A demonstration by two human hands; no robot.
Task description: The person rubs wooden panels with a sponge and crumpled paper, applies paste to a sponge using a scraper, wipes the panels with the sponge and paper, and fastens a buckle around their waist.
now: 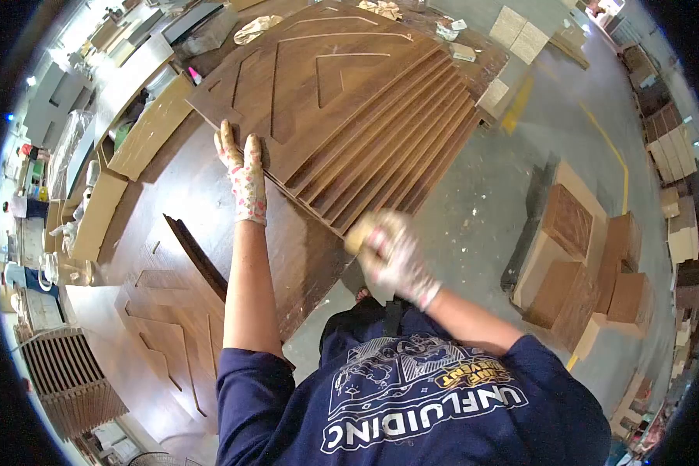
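A brown wooden panel [295, 140] with carved angular grooves lies flat before me. Stepped, parallel brown strips or panel edges [396, 140] run along its right side. My left hand [245, 175], in a white glove with a red pattern and stained fingertips, rests at the panel's near left edge with fingers stretched out. Close to the panel's near corner is my right hand [392, 256], gloved too and blurred by motion. Its fingers are curled around a tan patch that I cannot make out.
Under the panel spreads a large brown tabletop [202, 175]. A dark curved strip [198, 252] lies left of my forearm, near another grooved panel [163, 342]. Cardboard pieces [151, 128] line the left side. Brown boards and boxes [590, 264] stand on the grey floor at right.
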